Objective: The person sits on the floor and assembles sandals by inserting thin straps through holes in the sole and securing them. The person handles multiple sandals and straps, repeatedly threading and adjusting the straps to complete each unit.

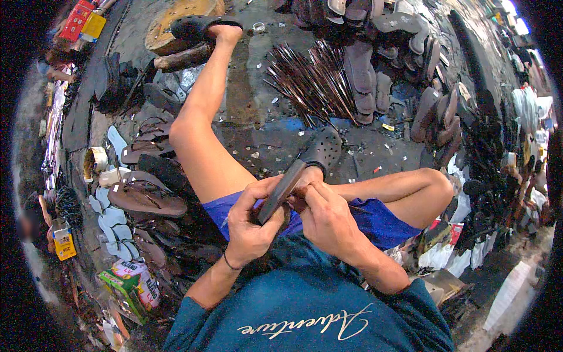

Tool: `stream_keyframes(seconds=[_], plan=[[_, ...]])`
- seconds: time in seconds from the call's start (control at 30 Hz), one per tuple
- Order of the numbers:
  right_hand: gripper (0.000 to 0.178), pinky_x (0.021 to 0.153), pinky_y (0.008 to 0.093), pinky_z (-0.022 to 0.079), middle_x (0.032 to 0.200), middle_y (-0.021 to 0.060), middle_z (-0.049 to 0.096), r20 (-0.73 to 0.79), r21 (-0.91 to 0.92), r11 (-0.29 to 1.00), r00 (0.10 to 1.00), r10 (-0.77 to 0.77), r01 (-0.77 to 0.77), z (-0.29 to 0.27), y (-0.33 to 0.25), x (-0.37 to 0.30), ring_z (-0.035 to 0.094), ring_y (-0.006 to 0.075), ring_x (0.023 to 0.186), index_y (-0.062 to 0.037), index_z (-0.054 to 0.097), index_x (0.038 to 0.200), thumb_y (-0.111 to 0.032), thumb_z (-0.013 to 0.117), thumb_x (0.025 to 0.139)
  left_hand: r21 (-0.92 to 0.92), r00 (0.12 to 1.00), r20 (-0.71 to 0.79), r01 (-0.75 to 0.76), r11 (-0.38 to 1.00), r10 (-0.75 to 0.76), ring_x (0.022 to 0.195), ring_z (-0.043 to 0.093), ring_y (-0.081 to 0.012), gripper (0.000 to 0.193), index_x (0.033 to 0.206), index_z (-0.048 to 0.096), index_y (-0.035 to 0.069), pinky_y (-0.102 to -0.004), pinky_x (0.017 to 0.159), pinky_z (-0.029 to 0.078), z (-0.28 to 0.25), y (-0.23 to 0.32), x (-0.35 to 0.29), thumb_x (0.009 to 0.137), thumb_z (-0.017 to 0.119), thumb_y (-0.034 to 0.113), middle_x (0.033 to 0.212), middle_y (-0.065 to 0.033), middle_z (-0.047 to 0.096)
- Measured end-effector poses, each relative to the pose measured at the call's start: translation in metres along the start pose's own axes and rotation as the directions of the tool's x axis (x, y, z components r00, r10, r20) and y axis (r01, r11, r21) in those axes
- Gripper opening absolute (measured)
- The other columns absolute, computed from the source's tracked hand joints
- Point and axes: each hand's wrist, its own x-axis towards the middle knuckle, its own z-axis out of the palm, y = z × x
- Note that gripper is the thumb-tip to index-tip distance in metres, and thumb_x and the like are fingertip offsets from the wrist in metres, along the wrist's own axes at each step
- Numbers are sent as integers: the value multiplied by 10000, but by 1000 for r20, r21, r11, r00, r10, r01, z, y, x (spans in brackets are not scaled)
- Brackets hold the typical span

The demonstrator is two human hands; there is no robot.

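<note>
A dark sandal sole [282,191] stands on edge in front of my lap, its thick side facing up. My left hand [252,223] grips it, fingers along one side and the thumb near its closer end. Close against the sole's right face, my right hand [328,214] is closed, with fingertips pinched together. What those fingertips hold is hidden behind the fingers and the sole. Just beyond the sole is my foot in a dark clog [324,148] with holes.
A fanned bundle of thin brown strips [311,79] lies ahead on the dark floor. Dark soles [359,76] pile up at the far right. Brown sandals [149,195] and pale blue sole pieces [117,232] crowd the left. A round wooden block [182,17] stands far left.
</note>
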Motion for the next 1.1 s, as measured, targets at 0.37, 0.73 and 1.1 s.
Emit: stream_keyframes(seconds=[0.37, 0.73, 1.1], plan=[[298, 815, 494, 530, 991, 251, 616, 165, -21, 1000, 986, 24, -21, -22, 11, -9, 621, 442, 936, 48, 591, 1040, 24, 620, 744, 68, 973, 82, -223, 972, 218, 1203, 618, -259, 347, 1150, 657, -13, -353, 981, 501, 13, -2, 2, 817, 682, -106, 1313, -188, 616], [408, 797, 468, 570, 984, 190, 631, 71, -1, 974, 971, 227, -227, -34, 12, -2, 648, 414, 905, -14, 574, 1154, -115, 745, 798, 184, 976, -106, -169, 968, 191, 899, 669, -234, 316, 1010, 652, 9, -334, 812, 534, 21, -10, 9, 739, 815, 16, 988, -123, 670], [235, 826, 418, 546, 984, 103, 645, -96, -478, 866, 989, 116, -148, 2, 97, 56, 662, 297, 972, -53, 639, 1057, -166, 656, 852, 316, 989, 8, 139, 939, -149, 1168, 571, -435, 695, 1372, 462, -54, -461, 957, 472, 19, -70, 6, 930, 649, 448, 1288, -292, 579]])
